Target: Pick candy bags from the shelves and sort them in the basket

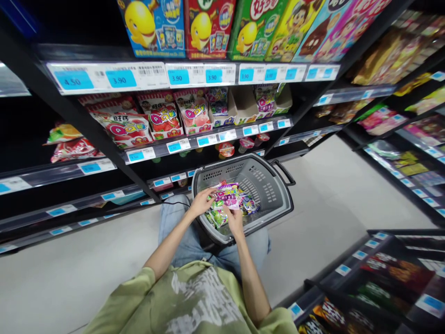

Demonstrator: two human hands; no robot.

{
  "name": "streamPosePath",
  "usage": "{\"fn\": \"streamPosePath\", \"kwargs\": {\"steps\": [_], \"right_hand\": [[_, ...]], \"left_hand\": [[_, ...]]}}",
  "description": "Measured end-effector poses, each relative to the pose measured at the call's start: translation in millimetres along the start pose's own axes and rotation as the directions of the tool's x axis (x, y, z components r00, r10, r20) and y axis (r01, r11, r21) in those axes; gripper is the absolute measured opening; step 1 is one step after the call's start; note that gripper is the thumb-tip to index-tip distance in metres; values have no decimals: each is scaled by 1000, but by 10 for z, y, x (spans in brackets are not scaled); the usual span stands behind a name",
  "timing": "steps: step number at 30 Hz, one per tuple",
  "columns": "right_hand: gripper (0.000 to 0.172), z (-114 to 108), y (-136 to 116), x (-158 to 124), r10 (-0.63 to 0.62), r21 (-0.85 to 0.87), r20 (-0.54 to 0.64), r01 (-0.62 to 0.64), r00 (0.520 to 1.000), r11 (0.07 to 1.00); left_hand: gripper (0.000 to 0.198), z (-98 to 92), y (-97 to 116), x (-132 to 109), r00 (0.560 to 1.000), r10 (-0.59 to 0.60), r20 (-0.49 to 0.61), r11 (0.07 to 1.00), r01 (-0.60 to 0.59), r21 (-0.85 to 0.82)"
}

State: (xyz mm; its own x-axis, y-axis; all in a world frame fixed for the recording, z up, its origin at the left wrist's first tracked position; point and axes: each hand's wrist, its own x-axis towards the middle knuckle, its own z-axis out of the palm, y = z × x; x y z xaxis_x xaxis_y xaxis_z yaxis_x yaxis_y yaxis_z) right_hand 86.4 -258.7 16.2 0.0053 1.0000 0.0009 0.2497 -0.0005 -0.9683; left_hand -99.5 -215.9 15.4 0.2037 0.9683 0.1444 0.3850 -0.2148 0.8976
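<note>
A grey shopping basket (pixel 274 211) with a black rim stands between my knees. Over its inside, my left hand (pixel 203 202) and my right hand (pixel 234 220) grip a purple-and-white gummy candy bag (pixel 227 197) from its left and lower right sides. Under and beside it in the basket lie more candy bags, among them a green one (pixel 218 217) and a dark blue one (pixel 248 203). They partly hide the basket floor.
Ahead, a shelf holds red gummy bags (pixel 127 125) and open cardboard display boxes (pixel 243 104). Colourful snack boxes (pixel 208 30) stand above. The basket's handle (pixel 283 171) sticks out right. More shelves (pixel 392 264) flank the pale floor (pixel 320 199) on the right.
</note>
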Motion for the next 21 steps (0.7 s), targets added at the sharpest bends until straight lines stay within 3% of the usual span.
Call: {"fn": "streamPosePath", "kwargs": {"steps": [3, 6, 9, 11, 13, 21], "right_hand": [[25, -9, -10, -16, -114, -122, -12, 111, 993, 986], [22, 27, -28, -5, -280, -270, 77, 290, 957, 918], [20, 55, -16, 8, -512, -478, 192, 536, 837, 696], [19, 46, 6, 7, -617, -524, 224, 627, 754, 576], [20, 18, 27, -1, -658, -507, 245, 673, 712, 539], [34, -24, 40, 1, -691, -423, 331, 756, 642, 500]], "left_hand": [[37, -38, 33, 0, 997, -12, 71, 998, 16, -57], [50, -102, 51, 0, 990, -28, 136, 987, 49, -153], [64, -152, 56, 0, 987, -52, 153, 967, 88, -239], [70, -166, 64, -1, 987, -69, 147, 958, 107, -266], [75, -166, 79, -4, 987, -84, 138, 954, 120, -274], [69, -162, 64, 2, 987, -137, 87, 940, 158, -303]]}}
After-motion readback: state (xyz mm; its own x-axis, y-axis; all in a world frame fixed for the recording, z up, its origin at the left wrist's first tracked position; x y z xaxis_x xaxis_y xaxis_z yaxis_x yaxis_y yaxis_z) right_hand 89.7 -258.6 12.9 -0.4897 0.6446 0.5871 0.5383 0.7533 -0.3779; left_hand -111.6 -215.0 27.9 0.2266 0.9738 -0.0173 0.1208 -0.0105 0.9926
